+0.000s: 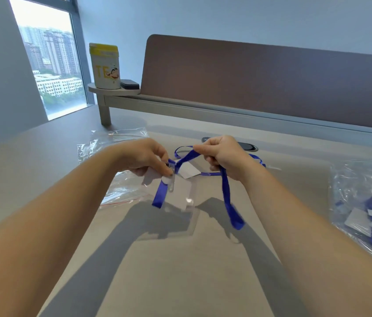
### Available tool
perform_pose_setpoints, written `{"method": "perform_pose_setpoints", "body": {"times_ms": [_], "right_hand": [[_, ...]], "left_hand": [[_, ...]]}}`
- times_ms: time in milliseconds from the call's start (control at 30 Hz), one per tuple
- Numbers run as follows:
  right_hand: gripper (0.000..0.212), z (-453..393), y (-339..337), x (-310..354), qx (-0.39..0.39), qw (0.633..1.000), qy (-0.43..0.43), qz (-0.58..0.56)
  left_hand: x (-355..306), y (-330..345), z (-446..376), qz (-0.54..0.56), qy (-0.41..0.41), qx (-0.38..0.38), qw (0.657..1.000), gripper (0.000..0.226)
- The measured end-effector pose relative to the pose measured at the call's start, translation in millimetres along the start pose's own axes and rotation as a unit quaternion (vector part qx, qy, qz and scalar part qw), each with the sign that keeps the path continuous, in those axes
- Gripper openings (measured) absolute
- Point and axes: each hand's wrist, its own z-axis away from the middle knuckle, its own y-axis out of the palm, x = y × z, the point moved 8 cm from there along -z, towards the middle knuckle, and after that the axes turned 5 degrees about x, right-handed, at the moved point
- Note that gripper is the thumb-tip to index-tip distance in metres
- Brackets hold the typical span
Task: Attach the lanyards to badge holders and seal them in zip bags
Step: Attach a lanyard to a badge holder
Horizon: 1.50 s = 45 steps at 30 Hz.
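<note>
Hands work above the desk [180,271]: the left hand [145,156] pinches the lanyard [226,188] clip at the clear badge holder [180,195], while the right hand [222,154] grips the ribbon, probably to keep it taut. Empty zip bags [102,143] lie just behind; a filled bag [363,202] waits at right

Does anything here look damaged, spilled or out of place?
Nothing stands out. The left hand pinches the clip end of the blue ribbon lanyard at the clear plastic badge holder; the right hand holds the ribbon. Clear zip bags lie flat.
</note>
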Motion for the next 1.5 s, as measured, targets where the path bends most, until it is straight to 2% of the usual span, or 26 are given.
{"method": "perform_pose_setpoints", "body": {"times_ms": [67,167,267,400,533,633,700,767,867,967,1067,1133,1267,1400,1500], "right_hand": [[0.021,0.9,3.2,8.7,-0.009,1.000,-0.021,-0.016],[0.019,2.1,12.8,14.2,-0.002,0.999,-0.041,-0.014],[0.018,2.2,20.7,10.8,0.021,0.998,-0.045,-0.039],[0.026,6.8,29.5,3.0,0.088,0.994,-0.033,-0.061],[0.031,12.3,34.2,-7.2,0.152,0.985,0.015,-0.082],[0.033,15.7,34.6,-14.6,0.185,0.977,0.054,-0.096],[0.031,16.0,33.3,-19.3,0.192,0.973,0.071,-0.102],[0.028,15.3,32.4,-24.3,0.199,0.968,0.091,-0.120],[0.026,12.9,28.2,-33.4,0.207,0.962,0.119,-0.131],[0.026,8.0,19.7,-36.9,0.183,0.963,0.132,-0.144],[0.023,2.2,10.8,-29.3,0.124,0.979,0.125,-0.107],[0.018,-1.5,5.5,-17.4,0.064,0.993,0.095,-0.042],[0.014,-5.0,-0.3,13.5,-0.064,0.995,-0.024,0.071],[0.015,3.6,12.8,42.4,-0.112,0.966,-0.140,0.185],[0.019,10.7,26.1,49.4,-0.138,0.935,-0.175,0.274]], "left_hand": [[-4.2,-13.8,1.6,0.027,0.019,-0.098,0.995,0.024],[-6.9,-31.5,8.1,0.122,0.066,-0.222,0.965,0.026],[0.3,-40.5,16.6,0.221,0.089,-0.293,0.926,0.021],[11.9,-42.5,21.4,0.415,0.120,-0.300,0.851,0.016],[9.3,-41.5,21.2,0.519,0.167,-0.231,0.806,0.013],[3.5,-37.8,22.8,0.516,0.187,-0.159,0.820,0.019],[1.6,-33.6,22.1,0.485,0.186,-0.114,0.847,0.019],[-1.3,-27.4,21.9,0.442,0.182,-0.060,0.876,0.010],[-1.8,-16.4,20.0,0.372,0.153,0.019,0.915,0.023],[-1.7,-8.0,16.8,0.282,0.125,0.061,0.949,0.007],[1.3,2.3,11.3,0.216,0.086,0.092,0.968,0.015],[4.2,5.6,8.0,0.137,0.053,0.080,0.986,0.018],[2.5,-4.6,4.0,0.062,0.021,-0.030,0.997,0.022],[-0.4,-17.2,4.9,0.126,0.027,-0.146,0.981,0.030],[-0.4,-21.4,5.7,0.208,0.043,-0.196,0.957,0.031]]}}
